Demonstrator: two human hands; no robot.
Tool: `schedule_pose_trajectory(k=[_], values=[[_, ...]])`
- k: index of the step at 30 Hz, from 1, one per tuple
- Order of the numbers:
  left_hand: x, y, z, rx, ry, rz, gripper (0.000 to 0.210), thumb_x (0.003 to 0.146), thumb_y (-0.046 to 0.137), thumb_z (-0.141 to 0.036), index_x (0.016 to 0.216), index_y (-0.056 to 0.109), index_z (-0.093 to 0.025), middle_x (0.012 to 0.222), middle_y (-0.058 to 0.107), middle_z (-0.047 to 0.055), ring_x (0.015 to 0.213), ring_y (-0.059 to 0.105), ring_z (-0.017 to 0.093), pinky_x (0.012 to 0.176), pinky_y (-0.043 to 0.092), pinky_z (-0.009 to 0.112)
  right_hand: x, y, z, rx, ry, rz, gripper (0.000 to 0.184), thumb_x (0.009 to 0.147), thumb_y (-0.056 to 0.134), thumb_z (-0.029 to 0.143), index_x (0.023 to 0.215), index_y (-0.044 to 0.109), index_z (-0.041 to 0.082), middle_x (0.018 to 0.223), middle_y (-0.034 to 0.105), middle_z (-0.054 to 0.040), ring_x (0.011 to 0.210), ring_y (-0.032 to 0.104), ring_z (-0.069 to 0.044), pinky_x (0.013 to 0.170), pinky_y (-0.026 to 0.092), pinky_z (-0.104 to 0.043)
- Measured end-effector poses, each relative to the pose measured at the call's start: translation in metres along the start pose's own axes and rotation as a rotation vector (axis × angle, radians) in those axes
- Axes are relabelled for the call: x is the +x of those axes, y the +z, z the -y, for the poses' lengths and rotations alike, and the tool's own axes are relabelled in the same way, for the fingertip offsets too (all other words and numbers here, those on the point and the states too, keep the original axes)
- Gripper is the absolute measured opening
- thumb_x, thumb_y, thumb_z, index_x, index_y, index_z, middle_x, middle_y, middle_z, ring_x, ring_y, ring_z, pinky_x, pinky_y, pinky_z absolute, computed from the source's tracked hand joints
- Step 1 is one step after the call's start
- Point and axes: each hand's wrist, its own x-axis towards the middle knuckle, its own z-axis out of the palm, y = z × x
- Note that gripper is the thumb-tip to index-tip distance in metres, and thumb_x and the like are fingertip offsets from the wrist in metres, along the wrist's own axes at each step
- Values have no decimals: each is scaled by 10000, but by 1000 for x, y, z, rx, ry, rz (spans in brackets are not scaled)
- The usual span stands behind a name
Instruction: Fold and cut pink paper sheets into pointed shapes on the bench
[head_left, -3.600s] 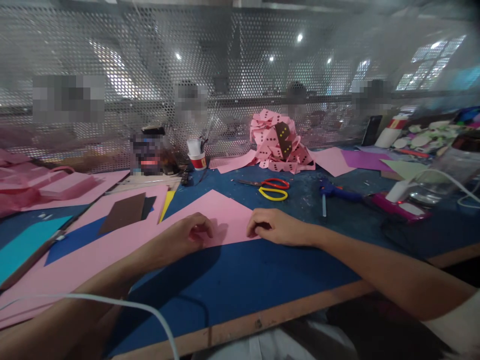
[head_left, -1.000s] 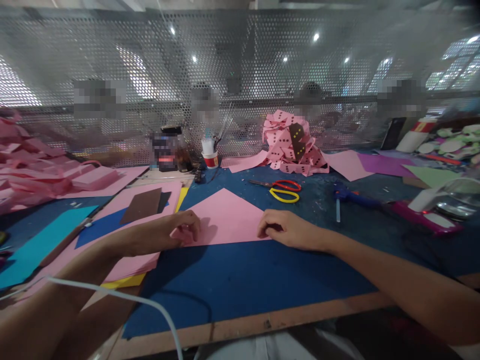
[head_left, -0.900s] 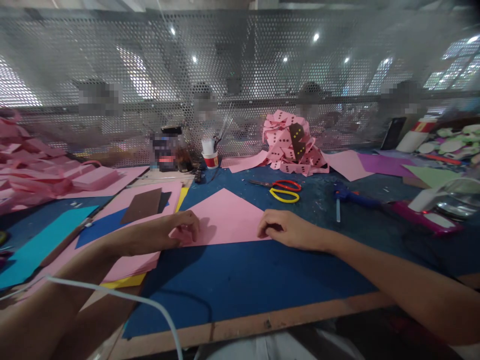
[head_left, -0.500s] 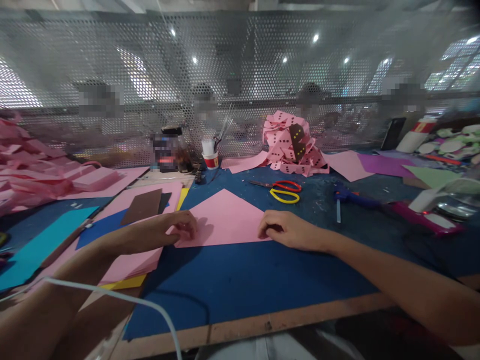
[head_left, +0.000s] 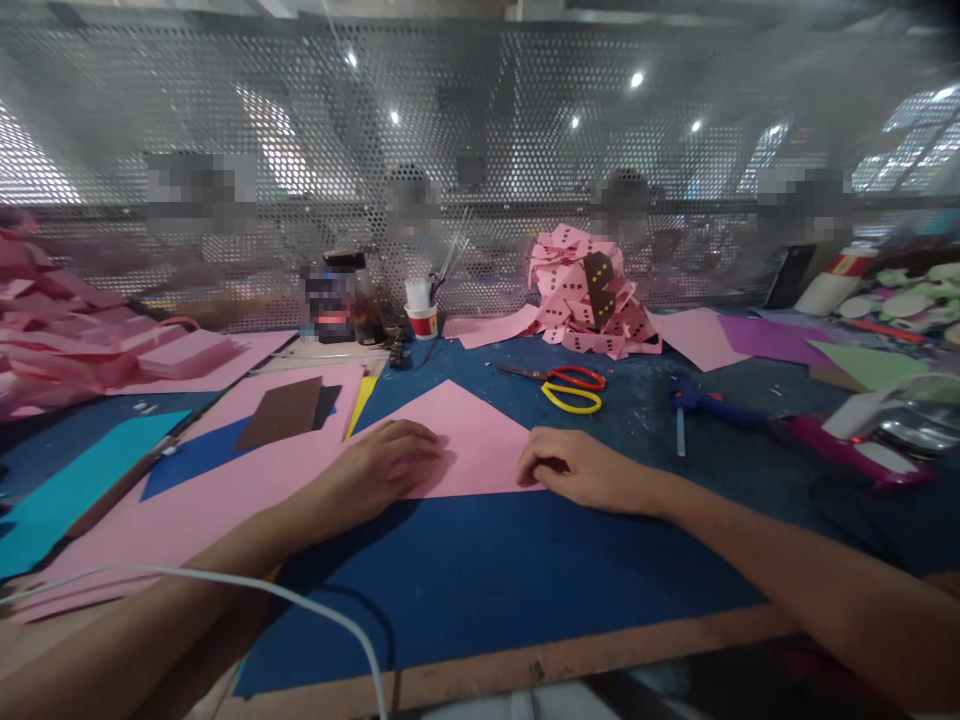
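Note:
A pink sheet of paper (head_left: 469,440) lies in front of me on the blue mat, its peak pointing away and its straight edge toward me. My left hand (head_left: 394,460) rests palm down over its left part, fingers extended and holding nothing. That sheet's left corner is covered by the hand. At the right corner, the curled fingers of my right hand (head_left: 566,462) are closed on the pink paper. Just beyond the sheet lie scissors (head_left: 574,388) with one red and one yellow handle.
Pink sheets (head_left: 225,500), a brown piece (head_left: 281,412) and a turquoise strip (head_left: 90,490) lie left. Behind stand a paper cup (head_left: 422,322) and a dotted pink paper model (head_left: 574,285). A blue glue gun (head_left: 705,400) is right. A white cable (head_left: 300,600) crosses my left forearm.
My left hand has moved right from the sheet's left corner and flattened onto the paper. My right hand stays at the right corner.

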Motion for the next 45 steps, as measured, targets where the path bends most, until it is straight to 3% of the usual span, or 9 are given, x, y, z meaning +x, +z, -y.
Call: schedule_pose_trajectory(k=[12,24,45], values=[[0,3,12,30,120,-40,325,988,515,-230,1281,649,-270,1319,632,89,1225,568,238,1049,486,399,1,-1,2,-69,-43,1,311,829,488,-36,933,711,155,969,681,-43,898,637,-132,826,475,-244],[1,4,12,62,92,-67,298,984,524,-237,1238,676,-272,1287,666,73,1211,591,231,1040,514,384,1,2,0,-73,-44,-10,311,821,493,-30,936,720,149,960,695,-49,900,641,-137,825,480,-243],[-1,5,16,78,59,-16,317,978,514,-238,1263,648,-276,1315,640,73,1242,561,245,1063,482,394,1,-1,-1,-77,-69,7,326,823,484,-40,949,716,151,960,683,-46,905,627,-134,836,463,-239]])
